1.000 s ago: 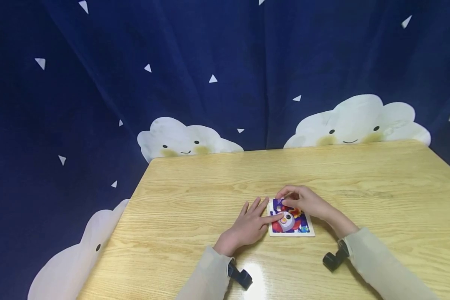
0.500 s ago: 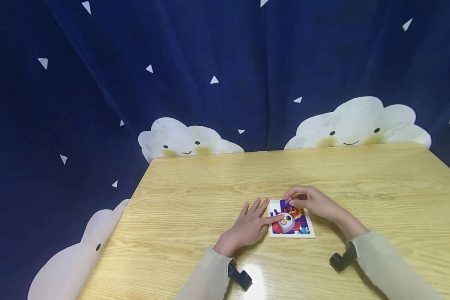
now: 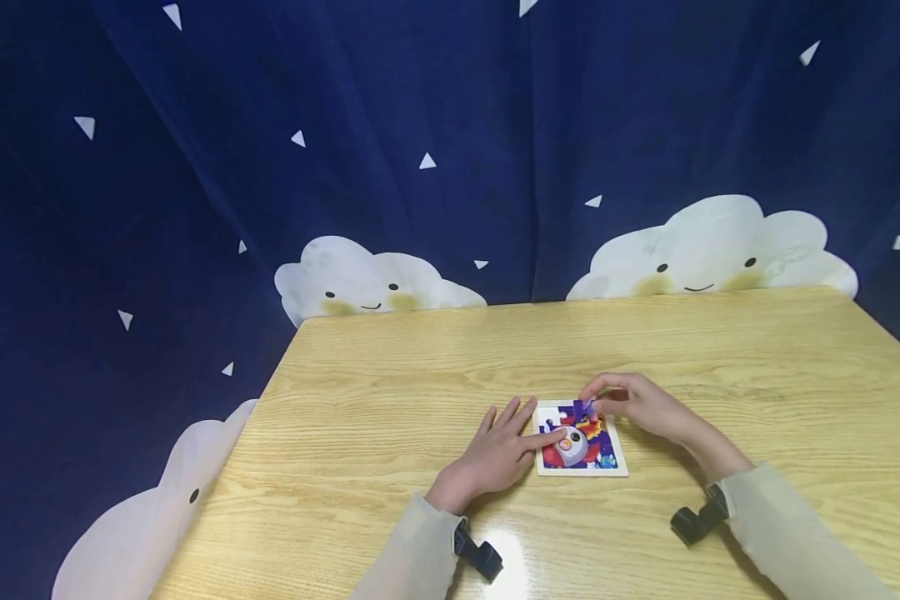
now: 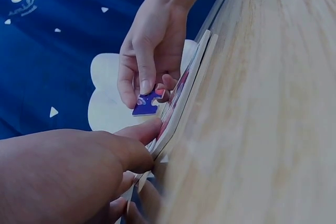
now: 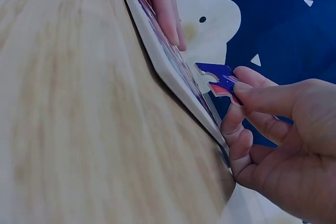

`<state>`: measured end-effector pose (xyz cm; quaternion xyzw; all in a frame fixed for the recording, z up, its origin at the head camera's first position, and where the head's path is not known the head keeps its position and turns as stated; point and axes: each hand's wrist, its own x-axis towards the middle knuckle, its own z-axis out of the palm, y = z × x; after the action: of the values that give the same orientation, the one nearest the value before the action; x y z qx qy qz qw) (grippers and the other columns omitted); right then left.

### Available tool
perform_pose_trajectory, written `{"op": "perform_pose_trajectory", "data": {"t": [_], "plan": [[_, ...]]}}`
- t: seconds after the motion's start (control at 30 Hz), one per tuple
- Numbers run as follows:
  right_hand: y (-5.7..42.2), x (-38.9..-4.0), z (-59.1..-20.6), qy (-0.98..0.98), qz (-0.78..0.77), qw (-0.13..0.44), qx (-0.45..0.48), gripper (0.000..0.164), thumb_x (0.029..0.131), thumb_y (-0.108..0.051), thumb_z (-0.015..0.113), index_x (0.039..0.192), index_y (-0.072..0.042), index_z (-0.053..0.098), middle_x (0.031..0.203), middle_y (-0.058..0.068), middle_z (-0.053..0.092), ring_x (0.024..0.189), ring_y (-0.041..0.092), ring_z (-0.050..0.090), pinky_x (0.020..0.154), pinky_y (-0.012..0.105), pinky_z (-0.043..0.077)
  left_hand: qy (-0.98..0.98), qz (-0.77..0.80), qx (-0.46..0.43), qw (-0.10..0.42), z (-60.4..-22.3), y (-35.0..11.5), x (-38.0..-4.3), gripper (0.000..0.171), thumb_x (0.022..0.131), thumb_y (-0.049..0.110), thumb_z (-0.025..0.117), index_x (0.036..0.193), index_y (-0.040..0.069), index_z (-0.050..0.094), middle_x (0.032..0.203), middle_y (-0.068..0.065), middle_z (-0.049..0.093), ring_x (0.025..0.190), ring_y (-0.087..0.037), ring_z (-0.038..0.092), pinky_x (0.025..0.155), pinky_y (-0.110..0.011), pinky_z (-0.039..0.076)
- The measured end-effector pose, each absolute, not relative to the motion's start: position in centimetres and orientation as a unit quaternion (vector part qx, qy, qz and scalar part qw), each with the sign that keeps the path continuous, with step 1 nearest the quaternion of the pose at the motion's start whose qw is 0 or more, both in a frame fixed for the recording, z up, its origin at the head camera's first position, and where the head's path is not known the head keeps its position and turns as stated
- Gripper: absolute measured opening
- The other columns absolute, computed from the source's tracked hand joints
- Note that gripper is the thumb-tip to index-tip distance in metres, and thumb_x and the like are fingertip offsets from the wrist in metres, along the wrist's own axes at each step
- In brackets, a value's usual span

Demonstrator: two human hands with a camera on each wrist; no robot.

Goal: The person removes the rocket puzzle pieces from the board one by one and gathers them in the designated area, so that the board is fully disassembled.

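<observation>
A small square jigsaw puzzle in a pale frame (image 3: 582, 473) lies on the table, with a cartoon bird face (image 3: 570, 450) printed in red, white and purple. My left hand (image 3: 493, 454) rests at its left side, fingers spread, the index finger reaching over the picture. Over the far right part of the frame, my right hand (image 3: 637, 407) pinches a purple puzzle piece (image 5: 223, 81) between thumb and fingers. In the left wrist view this puzzle piece (image 4: 145, 104) is raised and tilted above the frame. White backing (image 3: 546, 414) shows in the far left corner of the puzzle.
The light wooden table (image 3: 390, 392) extends around the puzzle on all sides. Behind it hangs a dark blue curtain (image 3: 390, 108) with white triangles and smiling clouds. Black wrist cameras (image 3: 480, 557) are strapped near both sleeves.
My right hand has moved to the right along the far edge, carrying the puzzle piece away from the far left corner, where white backing now shows. The left hand has stayed put.
</observation>
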<state>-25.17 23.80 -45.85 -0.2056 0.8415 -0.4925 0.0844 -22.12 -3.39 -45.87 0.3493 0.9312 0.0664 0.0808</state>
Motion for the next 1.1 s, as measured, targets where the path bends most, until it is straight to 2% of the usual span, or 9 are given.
{"op": "perform_pose_trajectory", "data": {"t": [0.2, 0.43, 0.63, 0.87, 1.0, 1.1], "plan": [[24.5, -24.9, -45.7, 0.850, -0.483, 0.072, -0.199, 0.018, 0.094, -0.013, 0.062, 0.110, -0.011, 0.070, 0.113, 0.010, 0.070, 0.102, 0.003, 0.060, 0.086, 0.023, 0.048, 0.931, 0.066, 0.350, 0.081, -45.8, -3.4, -22.1, 0.051, 0.104, 0.025, 0.040, 0.146, 0.052, 0.032, 0.166, -0.007, 0.014, 0.154, -0.032, 0.014, 0.122, -0.055, 0.018], [25.3, -24.7, -45.8, 0.846, -0.491, 0.078, -0.191, 0.019, 0.094, -0.010, 0.061, 0.111, -0.008, 0.068, 0.112, 0.015, 0.068, 0.091, 0.008, 0.064, 0.074, 0.027, 0.053, 0.931, 0.069, 0.349, 0.084, -45.8, -3.4, -22.1, 0.050, 0.104, 0.025, 0.040, 0.146, 0.051, 0.033, 0.166, -0.007, 0.014, 0.154, -0.032, 0.013, 0.122, -0.055, 0.018], [26.2, -24.6, -45.8, 0.860, -0.470, 0.066, -0.187, 0.017, 0.094, -0.010, 0.061, 0.108, -0.013, 0.070, 0.112, 0.010, 0.070, 0.096, 0.003, 0.064, 0.082, 0.022, 0.051, 0.930, 0.067, 0.351, 0.083, -45.8, -3.5, -22.1, 0.050, 0.104, 0.025, 0.040, 0.147, 0.051, 0.033, 0.166, -0.007, 0.014, 0.154, -0.031, 0.013, 0.122, -0.055, 0.018], [27.3, -24.5, -45.6, 0.866, -0.465, 0.072, -0.167, 0.017, 0.094, -0.012, 0.061, 0.109, -0.011, 0.069, 0.108, 0.010, 0.070, 0.089, 0.007, 0.066, 0.077, 0.023, 0.050, 0.930, 0.074, 0.352, 0.078, -45.9, -3.5, -22.1, 0.050, 0.104, 0.025, 0.040, 0.147, 0.051, 0.033, 0.166, -0.008, 0.014, 0.153, -0.033, 0.014, 0.122, -0.056, 0.018], [27.8, -24.4, -45.6, 0.872, -0.456, 0.067, -0.165, 0.017, 0.094, -0.014, 0.061, 0.109, -0.011, 0.069, 0.107, 0.009, 0.071, 0.090, 0.005, 0.066, 0.081, 0.022, 0.049, 0.930, 0.074, 0.352, 0.076, -45.9, -3.5, -22.1, 0.050, 0.104, 0.025, 0.040, 0.146, 0.052, 0.032, 0.166, -0.008, 0.014, 0.153, -0.032, 0.014, 0.122, -0.056, 0.018], [28.1, -24.2, -45.6, 0.873, -0.455, 0.066, -0.162, 0.017, 0.095, -0.014, 0.061, 0.110, -0.011, 0.069, 0.107, 0.009, 0.071, 0.089, 0.005, 0.065, 0.077, 0.022, 0.049, 0.930, 0.075, 0.351, 0.077, -45.9, -3.5, -22.1, 0.050, 0.104, 0.025, 0.040, 0.146, 0.052, 0.032, 0.166, -0.007, 0.014, 0.153, -0.032, 0.014, 0.122, -0.055, 0.018]]}}
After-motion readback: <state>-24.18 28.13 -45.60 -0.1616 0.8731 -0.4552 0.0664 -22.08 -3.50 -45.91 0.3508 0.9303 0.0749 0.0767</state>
